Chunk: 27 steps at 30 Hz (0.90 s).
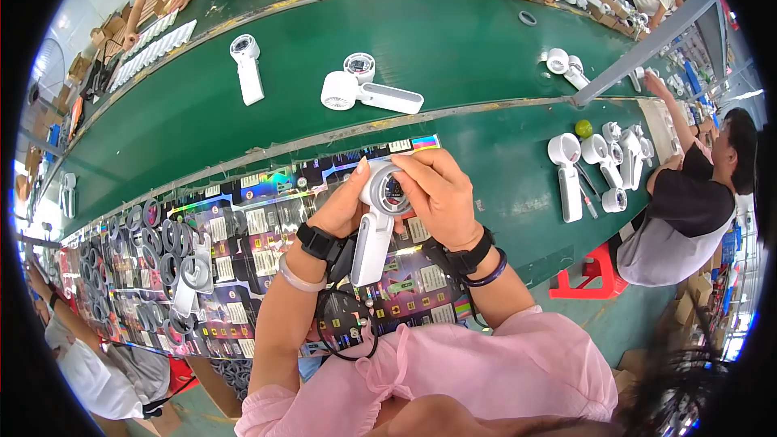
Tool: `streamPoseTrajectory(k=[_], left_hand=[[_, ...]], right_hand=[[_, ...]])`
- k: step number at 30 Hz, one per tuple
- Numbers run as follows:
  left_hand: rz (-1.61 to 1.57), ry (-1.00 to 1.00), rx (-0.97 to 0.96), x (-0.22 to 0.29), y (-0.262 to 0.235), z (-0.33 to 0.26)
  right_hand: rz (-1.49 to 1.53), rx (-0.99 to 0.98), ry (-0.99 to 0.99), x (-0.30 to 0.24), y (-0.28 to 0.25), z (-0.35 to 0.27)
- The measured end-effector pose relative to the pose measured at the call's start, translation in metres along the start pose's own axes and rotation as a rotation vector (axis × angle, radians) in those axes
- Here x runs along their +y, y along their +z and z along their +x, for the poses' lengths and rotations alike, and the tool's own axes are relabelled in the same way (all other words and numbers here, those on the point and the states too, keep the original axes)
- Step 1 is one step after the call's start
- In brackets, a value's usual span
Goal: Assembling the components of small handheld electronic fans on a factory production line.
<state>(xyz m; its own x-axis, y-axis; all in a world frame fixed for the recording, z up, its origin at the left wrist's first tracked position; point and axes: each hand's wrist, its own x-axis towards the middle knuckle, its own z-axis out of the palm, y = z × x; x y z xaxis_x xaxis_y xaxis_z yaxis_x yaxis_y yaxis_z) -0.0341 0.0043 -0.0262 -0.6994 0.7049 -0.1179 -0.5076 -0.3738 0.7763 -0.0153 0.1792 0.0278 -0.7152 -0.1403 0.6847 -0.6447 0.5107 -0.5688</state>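
Note:
A white handheld fan is in both my hands, its handle hanging down toward me. Its round head faces up uncovered, and dark inner parts with a bit of red show inside the rim. My left hand is closed round the left side of the head. On the other side my right hand grips the rim, with the thumb and fingers at the opening. Whether the right fingers also pinch a small part, I cannot tell. Below the fan lies a work surface covered with shiny printed sheets.
Several grey rings lie at the left, with another white fan among them. Past a raised edge, a green conveyor belt carries more fans. Fans and a green ball are at the right, near a co-worker and red stool.

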Motion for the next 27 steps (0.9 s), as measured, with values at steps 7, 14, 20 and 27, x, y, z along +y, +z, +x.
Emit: streamPoseTrajectory(k=[7, 14, 20, 27], left_hand=[[-0.04, -0.018, 0.037, 0.003, 0.003, -0.001], [-0.044, -0.034, 0.064, 0.003, 0.001, 0.001], [-0.116, -0.028, 0.17, 0.01, 0.009, 0.002], [-0.132, -0.018, 0.216, 0.014, 0.012, 0.002]], right_hand=[[-0.022, -0.008, -0.001, 0.005, -0.001, 0.002], [0.066, -0.06, 0.15, 0.002, 0.0, 0.001], [0.034, -0.173, 0.092, -0.002, -0.003, 0.003], [-0.042, -0.267, 0.102, 0.002, -0.002, 0.004]])
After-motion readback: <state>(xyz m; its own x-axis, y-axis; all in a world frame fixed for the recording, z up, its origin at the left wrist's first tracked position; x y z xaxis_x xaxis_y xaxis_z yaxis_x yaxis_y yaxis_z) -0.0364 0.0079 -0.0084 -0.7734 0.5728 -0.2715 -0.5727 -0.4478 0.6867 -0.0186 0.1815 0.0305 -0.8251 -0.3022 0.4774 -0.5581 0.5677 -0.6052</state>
